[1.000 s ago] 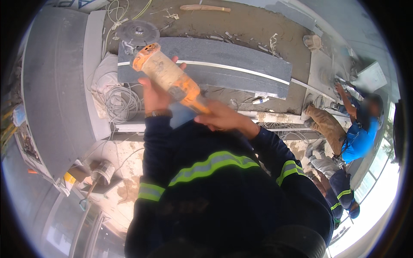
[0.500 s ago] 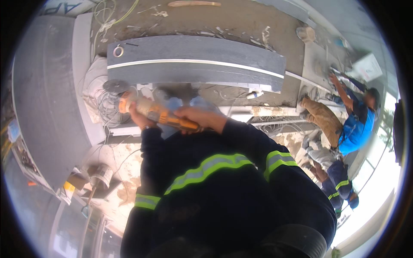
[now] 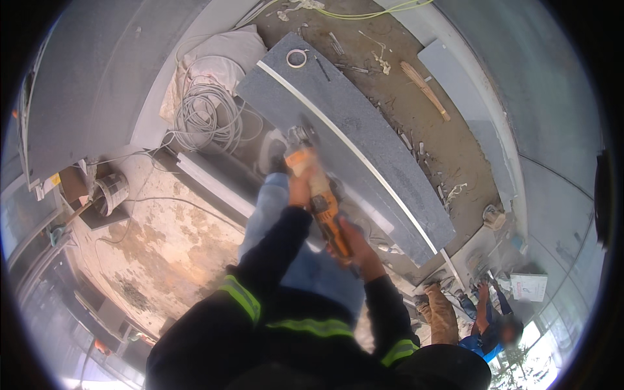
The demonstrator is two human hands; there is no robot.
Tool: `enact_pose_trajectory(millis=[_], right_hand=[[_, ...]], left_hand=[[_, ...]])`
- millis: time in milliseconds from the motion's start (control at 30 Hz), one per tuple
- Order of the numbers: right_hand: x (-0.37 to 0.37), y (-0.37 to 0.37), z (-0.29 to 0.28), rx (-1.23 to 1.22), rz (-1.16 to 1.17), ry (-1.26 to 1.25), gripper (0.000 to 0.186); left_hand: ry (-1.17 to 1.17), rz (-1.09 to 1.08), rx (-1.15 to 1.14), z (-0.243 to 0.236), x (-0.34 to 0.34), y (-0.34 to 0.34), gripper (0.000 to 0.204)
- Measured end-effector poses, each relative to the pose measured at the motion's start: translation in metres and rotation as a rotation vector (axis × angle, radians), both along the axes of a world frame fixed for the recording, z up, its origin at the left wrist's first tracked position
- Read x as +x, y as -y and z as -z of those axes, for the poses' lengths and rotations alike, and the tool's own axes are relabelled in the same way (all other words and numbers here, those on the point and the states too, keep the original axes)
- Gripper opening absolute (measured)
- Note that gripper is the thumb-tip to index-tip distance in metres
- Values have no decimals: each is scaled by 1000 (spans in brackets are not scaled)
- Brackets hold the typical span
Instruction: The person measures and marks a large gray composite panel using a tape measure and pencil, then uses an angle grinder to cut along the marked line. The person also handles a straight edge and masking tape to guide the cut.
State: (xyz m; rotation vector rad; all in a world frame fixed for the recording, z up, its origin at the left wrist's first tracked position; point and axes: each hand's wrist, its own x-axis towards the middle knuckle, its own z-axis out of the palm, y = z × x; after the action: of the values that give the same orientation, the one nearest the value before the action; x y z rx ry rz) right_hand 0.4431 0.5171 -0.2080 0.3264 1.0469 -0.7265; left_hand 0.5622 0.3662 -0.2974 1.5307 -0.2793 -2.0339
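Both my hands grip an orange and black angle grinder [image 3: 321, 199]. My left hand [image 3: 300, 188] wraps round its front body, just behind the head. Farther back, my right hand [image 3: 356, 250] closes round the rear handle. The grinder's disc [image 3: 308, 128] is blurred and sits over the near side of a dark grey stone slab [image 3: 383, 169]; whether it touches the stone I cannot tell. A pale straight strip [image 3: 351, 153] runs lengthwise along the slab. A roll of tape [image 3: 296, 58] and a thin dark pen-like stick [image 3: 322, 67] lie at the slab's far left end.
Coiled grey cable [image 3: 207, 117] lies beside a pale sack [image 3: 224, 58] left of the slab. A dirty bucket [image 3: 112, 194] stands at the left. Stone scraps and a bundle of thin sticks [image 3: 424, 90] litter the ground beyond. At lower right a person in blue [image 3: 491, 328] works near a white box [image 3: 528, 286].
My view has turned, so the slab now slants down to the right. The grinder has moved from left of the slab to over its near side, still in both hands.
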Motion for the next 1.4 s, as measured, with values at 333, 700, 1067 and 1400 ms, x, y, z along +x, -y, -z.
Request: enact_pose_trajectory(millis=[333,700,1067,1400], right_hand=[[1,122,241,-59,-141,45,53],[-28,285,357,-501,-458,-57,31],[-10,302,403,-879,-1144,-1290,43],[-20,294,412,-866,-1010,-1379,37]], left_hand=[[-10,-162,-101,192,34,121,46],[-145,-376,-419,289,33,247,51],[59,-504,-638,324,29,281,44],[-137,-359,-593,375,26,313,46]])
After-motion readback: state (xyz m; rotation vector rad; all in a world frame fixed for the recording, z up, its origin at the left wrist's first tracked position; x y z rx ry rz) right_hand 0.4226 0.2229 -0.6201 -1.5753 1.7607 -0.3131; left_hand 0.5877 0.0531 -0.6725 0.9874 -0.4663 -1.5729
